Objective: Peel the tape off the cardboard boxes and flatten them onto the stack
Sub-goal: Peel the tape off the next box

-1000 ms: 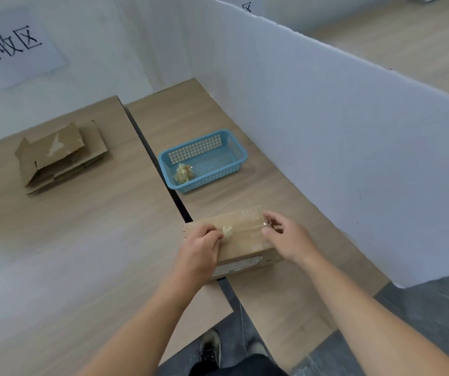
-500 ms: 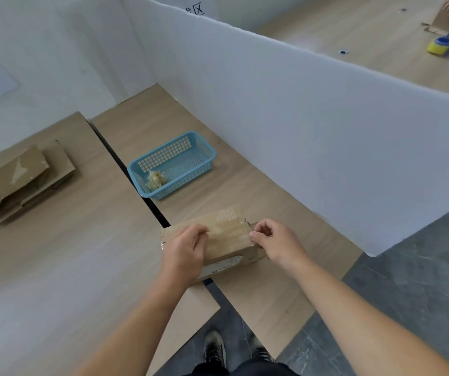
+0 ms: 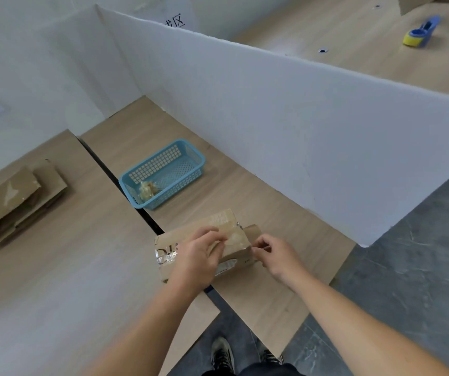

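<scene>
Box (image 3: 173, 241) straddles table gap (image 3: 151, 221) (left hand (image 3: 196, 257), right hand (image 3: 277, 253) gripping).

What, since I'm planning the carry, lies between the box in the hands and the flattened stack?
Nothing visible: only bare tabletop and the gap between the tables separate the box from the stack at left. The blue basket sits behind that path.
</scene>
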